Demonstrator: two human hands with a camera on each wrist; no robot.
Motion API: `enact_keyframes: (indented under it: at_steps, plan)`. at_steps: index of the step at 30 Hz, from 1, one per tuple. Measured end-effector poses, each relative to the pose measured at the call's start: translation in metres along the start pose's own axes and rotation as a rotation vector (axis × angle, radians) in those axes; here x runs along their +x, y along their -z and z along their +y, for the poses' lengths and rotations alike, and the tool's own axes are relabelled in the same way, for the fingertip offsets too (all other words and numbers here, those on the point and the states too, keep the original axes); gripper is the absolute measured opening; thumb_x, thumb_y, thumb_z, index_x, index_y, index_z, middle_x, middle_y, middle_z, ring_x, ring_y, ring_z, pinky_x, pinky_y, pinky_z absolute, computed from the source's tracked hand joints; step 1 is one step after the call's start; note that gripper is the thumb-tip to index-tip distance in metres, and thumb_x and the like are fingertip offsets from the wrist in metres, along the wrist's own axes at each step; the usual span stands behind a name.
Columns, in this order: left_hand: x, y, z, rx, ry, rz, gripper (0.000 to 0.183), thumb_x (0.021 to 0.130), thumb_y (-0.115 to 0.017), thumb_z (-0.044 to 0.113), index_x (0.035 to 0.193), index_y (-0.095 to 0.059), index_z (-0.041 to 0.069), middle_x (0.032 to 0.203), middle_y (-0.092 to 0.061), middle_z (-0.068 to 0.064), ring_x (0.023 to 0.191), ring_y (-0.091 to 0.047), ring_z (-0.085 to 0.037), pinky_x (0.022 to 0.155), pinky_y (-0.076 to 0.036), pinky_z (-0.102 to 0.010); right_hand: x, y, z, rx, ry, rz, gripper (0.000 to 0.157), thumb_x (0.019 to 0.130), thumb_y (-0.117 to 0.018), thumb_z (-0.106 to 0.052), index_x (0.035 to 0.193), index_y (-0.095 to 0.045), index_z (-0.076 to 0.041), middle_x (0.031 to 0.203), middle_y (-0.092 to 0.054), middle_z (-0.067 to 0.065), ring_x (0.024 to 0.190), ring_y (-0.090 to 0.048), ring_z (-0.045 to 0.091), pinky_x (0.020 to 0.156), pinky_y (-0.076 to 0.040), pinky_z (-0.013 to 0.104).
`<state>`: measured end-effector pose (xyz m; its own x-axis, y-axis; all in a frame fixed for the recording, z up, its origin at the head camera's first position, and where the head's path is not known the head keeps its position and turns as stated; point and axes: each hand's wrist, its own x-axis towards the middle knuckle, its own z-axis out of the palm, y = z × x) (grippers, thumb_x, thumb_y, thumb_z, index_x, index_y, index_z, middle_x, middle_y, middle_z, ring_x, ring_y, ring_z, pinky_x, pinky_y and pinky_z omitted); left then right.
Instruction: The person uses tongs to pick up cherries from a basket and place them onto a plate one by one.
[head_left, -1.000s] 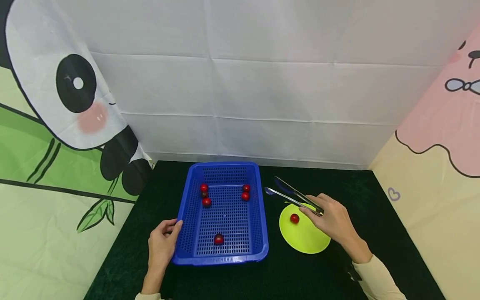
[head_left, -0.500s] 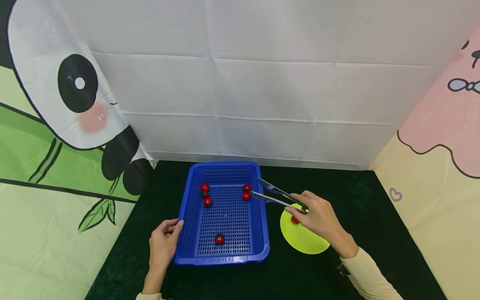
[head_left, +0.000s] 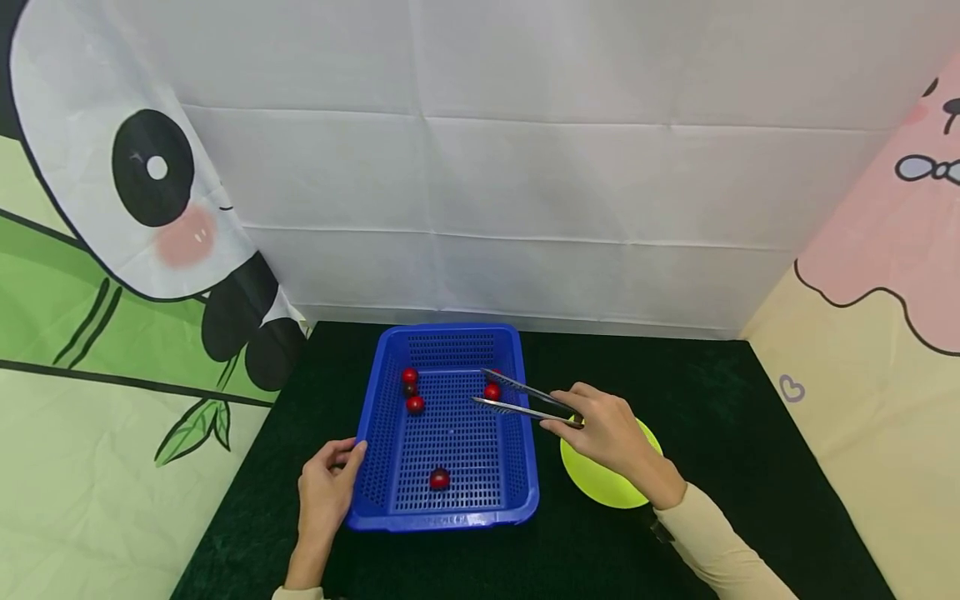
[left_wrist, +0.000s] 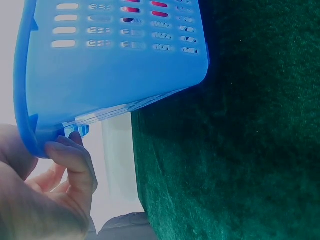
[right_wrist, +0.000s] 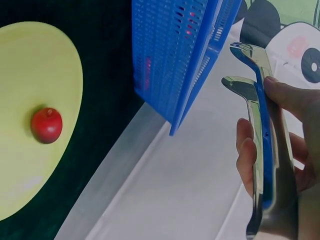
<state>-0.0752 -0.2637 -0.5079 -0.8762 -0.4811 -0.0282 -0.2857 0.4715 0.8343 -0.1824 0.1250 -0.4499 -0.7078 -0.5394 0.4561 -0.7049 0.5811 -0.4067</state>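
A person's left hand (head_left: 327, 483) holds a blue basket (head_left: 442, 522) on a dark green worktop (head_left: 420, 571), thumb and fingers pinching the rim, as the right hand (head_left: 600, 427) grips metal tongs (head_left: 534, 392) between thumb and fingers. The tongs' arms stand apart around a bright red fruit (head_left: 492, 392) lying in the basket; whether they touch it cannot be told. A half-hidden fruit (head_left: 497, 374) shows behind the far arm, three fruits in a row (head_left: 410, 389) lie toward the basket's left, and a lone fruit (head_left: 438, 479) rests at its near end. Beside the basket, partly beneath the right hand, a yellow-green plate (head_left: 603, 487) bears a single fruit (right_wrist: 47, 125). With one on the plate and six in the basket, the tong work appears to be in its early stages, the next pick not yet closed and most seemingly left to do.
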Motion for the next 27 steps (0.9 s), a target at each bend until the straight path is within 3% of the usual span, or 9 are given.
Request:
enact_keyframes:
  at_steps: [15, 27]
  plan:
    - [0.000, 0.000, -0.002, 0.011, -0.005, 0.006, 0.035, 0.105, -0.061, 0.029, 0.126, -0.065, 0.000, 0.107, -0.071, -0.020, 0.075, -0.064, -0.020, 0.061, -0.051, -0.021, 0.016, -0.020, -0.019, -0.010, 0.111, -0.104, 0.035, 0.090, -0.083, -0.031, 0.113, -0.077, -0.006, 0.084, -0.062, -0.002, 0.058, -0.047, -0.001, 0.051, -0.041, 0.015]
    - [-0.001, -0.001, 0.000, 0.000, -0.013, 0.017, 0.036, 0.105, -0.063, 0.030, 0.125, -0.066, 0.000, 0.105, -0.071, -0.019, 0.072, -0.063, -0.018, 0.059, -0.050, -0.022, 0.021, -0.038, -0.032, -0.027, 0.185, -0.208, 0.037, 0.091, -0.081, -0.032, 0.116, -0.077, -0.004, 0.093, -0.069, 0.006, 0.062, -0.051, 0.002, 0.054, -0.041, 0.010]
